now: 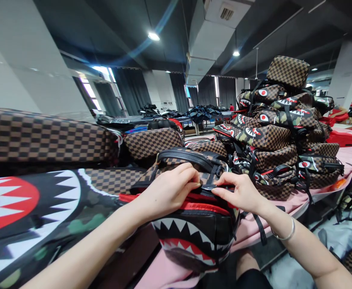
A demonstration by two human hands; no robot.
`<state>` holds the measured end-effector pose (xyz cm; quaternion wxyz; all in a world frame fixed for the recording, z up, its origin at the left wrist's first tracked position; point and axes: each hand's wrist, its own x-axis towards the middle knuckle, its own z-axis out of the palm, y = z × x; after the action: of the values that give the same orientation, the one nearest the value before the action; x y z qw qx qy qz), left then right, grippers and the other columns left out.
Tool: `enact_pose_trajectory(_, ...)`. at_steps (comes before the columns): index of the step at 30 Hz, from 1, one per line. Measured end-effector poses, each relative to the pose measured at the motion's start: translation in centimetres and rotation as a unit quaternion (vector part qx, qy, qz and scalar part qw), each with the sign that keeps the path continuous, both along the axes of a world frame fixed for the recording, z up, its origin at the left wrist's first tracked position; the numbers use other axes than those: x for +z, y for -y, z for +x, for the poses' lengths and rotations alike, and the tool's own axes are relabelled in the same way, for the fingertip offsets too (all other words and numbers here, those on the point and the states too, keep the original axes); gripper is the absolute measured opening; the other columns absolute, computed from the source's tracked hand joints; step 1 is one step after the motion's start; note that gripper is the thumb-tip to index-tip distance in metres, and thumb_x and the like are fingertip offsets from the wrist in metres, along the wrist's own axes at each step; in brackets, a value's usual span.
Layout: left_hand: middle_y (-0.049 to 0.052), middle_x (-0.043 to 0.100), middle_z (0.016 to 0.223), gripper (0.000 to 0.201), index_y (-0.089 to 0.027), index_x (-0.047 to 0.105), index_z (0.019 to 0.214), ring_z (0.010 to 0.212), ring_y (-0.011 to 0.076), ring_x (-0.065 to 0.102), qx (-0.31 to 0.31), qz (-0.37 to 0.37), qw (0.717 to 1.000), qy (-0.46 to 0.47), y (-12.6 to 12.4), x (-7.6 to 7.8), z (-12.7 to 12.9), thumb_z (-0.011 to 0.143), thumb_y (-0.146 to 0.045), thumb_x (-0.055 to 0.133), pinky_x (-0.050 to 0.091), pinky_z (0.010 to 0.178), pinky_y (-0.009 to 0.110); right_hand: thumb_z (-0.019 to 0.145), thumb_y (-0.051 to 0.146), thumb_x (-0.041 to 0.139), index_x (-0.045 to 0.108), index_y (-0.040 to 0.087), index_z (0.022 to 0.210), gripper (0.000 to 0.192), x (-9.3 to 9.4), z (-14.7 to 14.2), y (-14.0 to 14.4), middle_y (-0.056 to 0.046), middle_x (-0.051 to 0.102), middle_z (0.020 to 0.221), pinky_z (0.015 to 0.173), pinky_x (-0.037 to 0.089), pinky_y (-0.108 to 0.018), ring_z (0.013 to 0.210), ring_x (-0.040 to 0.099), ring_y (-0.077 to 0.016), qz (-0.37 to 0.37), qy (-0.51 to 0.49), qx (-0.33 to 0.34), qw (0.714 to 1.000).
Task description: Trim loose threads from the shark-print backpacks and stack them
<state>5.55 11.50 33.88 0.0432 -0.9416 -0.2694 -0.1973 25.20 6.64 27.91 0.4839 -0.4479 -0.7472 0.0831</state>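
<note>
In front of me a backpack lies with its shark-mouth print facing me and its red-lined opening upward. Its upper part has a brown-and-black check, and a black carry handle arches behind my hands. My left hand is closed, thumb and fingers pinching the black edge at the opening. Close by on the right, my right hand pinches a short dark strip on that same edge between thumb and forefinger. Whether this strip is zipper tape or trim cannot be made out.
A tall pile of checked shark-print backpacks stands at the right on a pink-covered table. Another large shark-print bag lies close on the left, below a checked bag. Bags also sit below the table's right edge.
</note>
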Motion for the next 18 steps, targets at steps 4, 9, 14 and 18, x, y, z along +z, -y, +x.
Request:
enact_pose_trajectory(4, 0.004, 0.053, 0.078, 0.018, -0.02, 0.048, 0.071, 0.069, 0.0162, 0.052, -0.01, -0.001, 1.0, 0.004, 0.1, 0.2, 0.0, 0.084, -0.023, 0.035, 0.041, 0.06, 0.026, 0.079, 0.032, 0.059, 0.065, 0.021, 0.077, 0.013, 0.4, -0.3, 0.2, 0.002, 0.068, 0.073, 0.061, 0.043, -0.021, 0.062, 0.059, -0.0108, -0.002, 0.024, -0.005, 1.0)
enact_pose_trajectory(9, 0.001, 0.052, 0.07, 0.019, -0.021, 0.046, 0.069, 0.068, 0.0152, 0.05, 0.017, 0.069, 0.988, 0.139, 0.9, 0.5, -1.1, 0.085, -0.022, 0.037, 0.041, 0.065, 0.027, 0.076, 0.034, 0.062, 0.06, 0.018, 0.074, 0.016, -0.6, 0.6, -0.5, 0.002, 0.062, 0.067, 0.057, 0.043, -0.021, 0.059, 0.056, -0.0104, -0.014, -0.161, 0.047, 0.986)
enact_pose_trajectory(14, -0.002, 0.051, 0.063, 0.021, -0.018, 0.051, 0.068, 0.058, 0.011, 0.048, 0.126, 0.174, 0.89, 0.402, 0.7, -1.4, -4.0, 0.083, -0.032, 0.048, 0.039, 0.062, 0.025, 0.072, 0.057, 0.059, 0.049, 0.019, 0.073, 0.039, -5.1, 4.5, -2.2, 0.01, 0.038, 0.048, 0.037, 0.026, -0.016, 0.036, 0.031, -0.0041, -0.088, -0.413, 0.057, 0.905)
enact_pose_trajectory(18, -0.002, 0.052, 0.064, 0.026, -0.015, 0.056, 0.068, 0.062, 0.0119, 0.051, 0.242, 0.101, 0.842, 0.472, -1.1, -5.2, -6.6, 0.083, -0.034, 0.046, 0.045, 0.073, 0.03, 0.063, 0.058, 0.067, 0.043, 0.02, 0.067, 0.046, -10.7, 7.7, -2.5, 0.01, 0.037, 0.05, 0.038, 0.029, -0.016, 0.039, 0.033, -0.0044, -0.101, -0.47, -0.037, 0.876)
